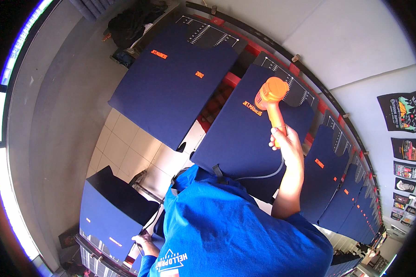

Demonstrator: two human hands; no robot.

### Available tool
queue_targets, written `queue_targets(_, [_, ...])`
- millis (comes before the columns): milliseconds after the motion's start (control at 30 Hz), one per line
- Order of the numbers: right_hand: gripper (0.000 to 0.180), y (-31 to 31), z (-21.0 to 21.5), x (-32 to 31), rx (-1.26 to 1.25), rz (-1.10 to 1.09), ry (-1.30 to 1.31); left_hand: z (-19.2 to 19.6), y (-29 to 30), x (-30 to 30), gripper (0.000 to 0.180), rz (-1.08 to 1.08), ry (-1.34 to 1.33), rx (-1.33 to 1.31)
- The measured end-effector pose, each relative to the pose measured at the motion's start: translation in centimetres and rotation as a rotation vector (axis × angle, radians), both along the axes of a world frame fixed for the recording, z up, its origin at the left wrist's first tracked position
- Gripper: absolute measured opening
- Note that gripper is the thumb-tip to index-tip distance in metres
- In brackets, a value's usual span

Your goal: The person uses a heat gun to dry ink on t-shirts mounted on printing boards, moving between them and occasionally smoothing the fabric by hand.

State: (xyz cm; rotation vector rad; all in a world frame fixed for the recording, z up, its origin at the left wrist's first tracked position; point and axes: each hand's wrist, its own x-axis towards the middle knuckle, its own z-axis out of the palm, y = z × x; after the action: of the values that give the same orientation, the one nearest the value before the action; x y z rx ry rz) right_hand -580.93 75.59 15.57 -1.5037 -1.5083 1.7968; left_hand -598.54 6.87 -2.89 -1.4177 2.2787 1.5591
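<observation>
My right hand (pixel 287 141) is wrapped round the handle of an orange hair dryer (pixel 271 92), held above a navy fabric panel (pixel 245 129) with small orange lettering. A grey cord (pixel 263 177) trails from its handle toward my body. Low on the left, my left hand (pixel 145 242) is closed round a dark cord (pixel 152 220), its fingers partly hidden. Beside that hand lies another navy panel (pixel 108 231) with orange print. A further printed navy panel (pixel 171 78) is spread flat to the left of the dryer.
More navy panels (pixel 326 166) run in a row to the far right, on boards with white ruled markings (pixel 212 34). A dark rail (pixel 296 57) curves along their far side. Tiled floor (pixel 125 143) shows between the rows. Printed dark pieces (pixel 404 113) hang on the right wall.
</observation>
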Motion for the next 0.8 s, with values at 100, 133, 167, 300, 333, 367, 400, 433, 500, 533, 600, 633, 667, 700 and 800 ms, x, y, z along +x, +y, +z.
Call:
queue_targets(100, [0.022,0.1,0.3,0.4,-0.019,0.000,0.001,-0.3,0.2,-0.1,0.060,-0.005,0.001,0.005])
queue_targets(133, [0.022,0.3,0.4,0.6,-0.040,0.001,0.005,-0.3,0.3,-0.2,0.060,-0.009,0.001,0.005])
queue_targets(167, [0.023,0.2,0.3,0.6,-0.025,-0.004,-0.002,-0.3,0.4,-0.2,0.060,-0.009,-0.002,0.007])
queue_targets(300, [0.023,0.3,0.3,1.0,-0.041,-0.002,-0.002,-0.4,0.4,-0.6,0.060,-0.019,-0.001,0.007])
queue_targets(333, [0.023,0.3,0.5,1.0,-0.059,-0.022,-0.014,-0.3,0.4,-0.6,0.060,-0.019,0.001,0.004])
queue_targets(367, [0.023,0.2,0.3,0.9,-0.037,-0.016,-0.007,-0.3,0.5,-0.6,0.060,-0.018,-0.003,0.007])
queue_targets(400, [0.023,-0.1,-0.1,0.7,-0.014,-0.010,0.000,-0.3,0.5,-0.7,0.060,-0.020,0.001,0.004])
queue_targets(433, [0.023,-0.3,-0.3,0.6,0.008,-0.002,0.005,-0.2,0.5,-0.6,0.060,-0.018,-0.002,0.007])
queue_targets(500, [0.022,0.0,-0.2,1.1,-0.013,-0.001,-0.005,0.0,0.4,-0.2,0.060,-0.010,-0.002,0.005])
queue_targets(533, [0.022,0.0,0.0,1.3,-0.026,-0.010,0.003,0.0,0.3,-0.3,0.060,-0.013,-0.005,0.003])
queue_targets(600, [0.022,-0.4,0.0,1.0,0.012,-0.041,-0.007,0.1,0.2,-0.3,0.060,-0.017,-0.007,0.004])
queue_targets(633, [0.022,-0.4,0.0,1.1,0.000,-0.033,-0.009,0.1,0.1,-0.2,0.060,-0.020,-0.012,0.003])
queue_targets(667, [0.022,-0.3,0.1,1.2,-0.011,-0.025,-0.011,0.1,0.1,-0.1,0.060,-0.018,-0.012,0.002])
queue_targets(700, [0.022,-0.2,0.2,1.4,-0.022,-0.017,-0.014,0.1,0.0,0.0,0.060,-0.016,-0.014,0.004])
queue_targets(800, [0.022,-0.4,0.1,1.4,-0.012,-0.028,-0.007,0.3,0.1,0.0,0.060,-0.016,-0.014,0.003])
